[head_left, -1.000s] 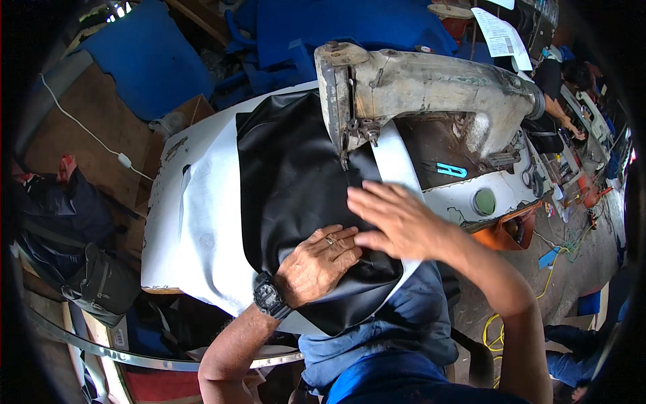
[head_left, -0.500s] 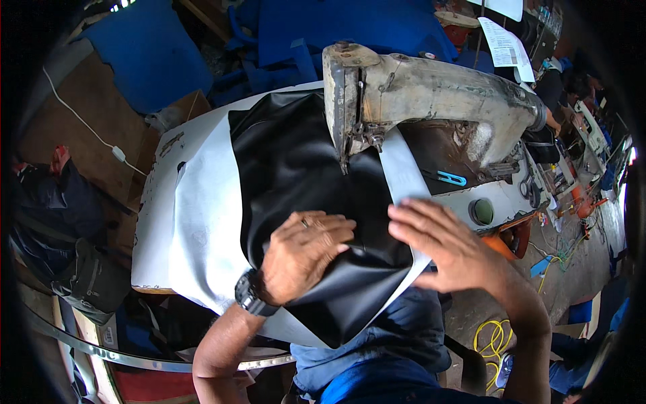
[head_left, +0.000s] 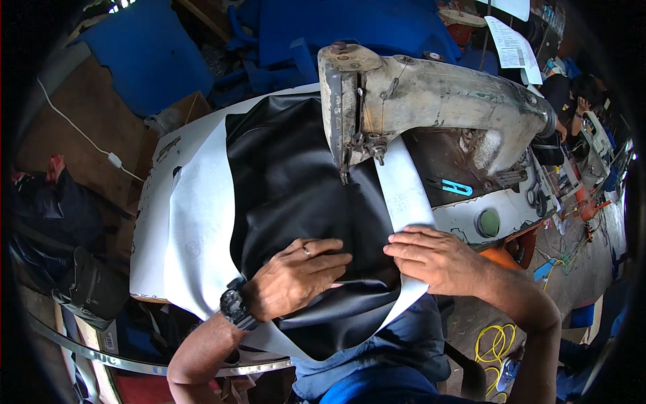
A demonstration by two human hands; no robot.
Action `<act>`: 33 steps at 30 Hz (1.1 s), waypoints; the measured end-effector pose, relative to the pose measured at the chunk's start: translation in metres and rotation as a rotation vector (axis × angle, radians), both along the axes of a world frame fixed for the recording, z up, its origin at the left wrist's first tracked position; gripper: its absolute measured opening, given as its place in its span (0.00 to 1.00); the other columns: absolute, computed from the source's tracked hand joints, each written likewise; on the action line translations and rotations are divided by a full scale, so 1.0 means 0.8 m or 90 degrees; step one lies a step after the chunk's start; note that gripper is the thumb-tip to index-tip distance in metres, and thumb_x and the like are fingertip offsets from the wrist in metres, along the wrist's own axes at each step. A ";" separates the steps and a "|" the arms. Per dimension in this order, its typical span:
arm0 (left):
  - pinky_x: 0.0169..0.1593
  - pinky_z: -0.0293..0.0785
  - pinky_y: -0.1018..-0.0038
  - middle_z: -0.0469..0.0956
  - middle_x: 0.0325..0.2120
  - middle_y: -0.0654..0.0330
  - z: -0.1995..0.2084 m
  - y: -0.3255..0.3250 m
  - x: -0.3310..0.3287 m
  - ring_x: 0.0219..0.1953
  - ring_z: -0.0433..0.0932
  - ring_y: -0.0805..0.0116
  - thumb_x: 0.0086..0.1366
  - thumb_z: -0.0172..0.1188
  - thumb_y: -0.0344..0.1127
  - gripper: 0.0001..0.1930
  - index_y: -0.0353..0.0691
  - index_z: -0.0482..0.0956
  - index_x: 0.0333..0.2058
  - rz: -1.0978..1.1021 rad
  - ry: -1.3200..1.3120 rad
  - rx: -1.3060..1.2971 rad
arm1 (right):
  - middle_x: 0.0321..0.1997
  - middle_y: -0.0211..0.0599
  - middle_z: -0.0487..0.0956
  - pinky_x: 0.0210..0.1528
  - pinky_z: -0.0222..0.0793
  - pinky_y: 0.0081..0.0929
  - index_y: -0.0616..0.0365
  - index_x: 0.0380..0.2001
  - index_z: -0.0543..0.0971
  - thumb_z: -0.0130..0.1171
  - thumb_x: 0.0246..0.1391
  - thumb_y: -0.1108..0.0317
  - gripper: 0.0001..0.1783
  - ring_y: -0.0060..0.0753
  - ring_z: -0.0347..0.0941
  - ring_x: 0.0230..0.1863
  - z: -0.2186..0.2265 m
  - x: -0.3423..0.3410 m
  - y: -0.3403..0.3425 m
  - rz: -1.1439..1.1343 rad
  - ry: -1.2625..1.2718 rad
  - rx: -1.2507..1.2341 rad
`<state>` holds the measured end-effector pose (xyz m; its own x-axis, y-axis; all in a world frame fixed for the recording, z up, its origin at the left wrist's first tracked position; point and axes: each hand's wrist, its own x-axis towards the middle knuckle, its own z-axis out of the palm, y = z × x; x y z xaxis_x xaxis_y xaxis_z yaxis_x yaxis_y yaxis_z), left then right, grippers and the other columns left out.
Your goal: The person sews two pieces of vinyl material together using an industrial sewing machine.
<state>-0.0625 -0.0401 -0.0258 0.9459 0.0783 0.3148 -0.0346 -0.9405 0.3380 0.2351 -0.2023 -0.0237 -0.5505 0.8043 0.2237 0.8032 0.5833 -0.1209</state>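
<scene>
A black leather-like sheet [head_left: 282, 182] with a smooth sheen lies under the head of an old, worn sewing machine [head_left: 431, 91]. Its white underside shows as a broad flap [head_left: 198, 229] at the left and a strip [head_left: 405, 185] along the right. My left hand [head_left: 296, 276] rests on the black face, fingers stretched forward, a ring and a black watch on that side. At the right edge my right hand [head_left: 437, 259] lies over the white strip, its fingers reaching onto the black; its thumb is hidden. The sheet's near corner droops toward my lap.
Right of the machine's needle area lie blue-handled thread snips [head_left: 452, 186], a round greenish container [head_left: 487, 223] and dark scissors [head_left: 535, 197]. A dark bag [head_left: 91, 286] hangs at left. A yellow cable [head_left: 494, 343] coils on the floor. Another person [head_left: 568, 101] sits at the far right.
My left hand has slid slightly left and nearer to me. My right hand has come down onto the sheet's right edge, fingers closer together. The sheet's near corner hangs lower.
</scene>
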 end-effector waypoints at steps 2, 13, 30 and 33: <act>0.70 0.75 0.56 0.82 0.63 0.57 -0.005 0.002 -0.001 0.68 0.77 0.54 0.68 0.71 0.38 0.13 0.41 0.87 0.48 -0.033 -0.021 0.032 | 0.63 0.43 0.81 0.76 0.67 0.45 0.62 0.42 0.83 0.62 0.56 0.71 0.11 0.43 0.76 0.69 0.000 0.000 0.000 0.005 -0.001 -0.013; 0.76 0.69 0.55 0.80 0.65 0.55 -0.016 0.018 0.002 0.71 0.75 0.57 0.71 0.67 0.39 0.13 0.40 0.83 0.48 -0.087 0.037 -0.066 | 0.62 0.48 0.82 0.73 0.71 0.44 0.63 0.43 0.82 0.61 0.61 0.68 0.11 0.45 0.78 0.67 0.014 0.013 0.005 0.035 -0.007 -0.084; 0.74 0.72 0.56 0.82 0.63 0.56 -0.011 0.028 0.013 0.69 0.78 0.57 0.67 0.72 0.38 0.12 0.39 0.83 0.44 -0.072 0.024 -0.064 | 0.63 0.46 0.82 0.74 0.71 0.43 0.61 0.43 0.85 0.64 0.61 0.70 0.09 0.42 0.78 0.67 0.011 0.022 0.021 0.022 0.021 -0.103; 0.74 0.72 0.55 0.82 0.63 0.56 -0.014 0.032 0.016 0.69 0.77 0.56 0.69 0.70 0.39 0.12 0.40 0.83 0.46 -0.077 0.019 -0.057 | 0.63 0.44 0.82 0.74 0.71 0.43 0.61 0.43 0.85 0.64 0.59 0.70 0.10 0.41 0.78 0.68 0.011 0.024 0.024 0.016 0.005 -0.094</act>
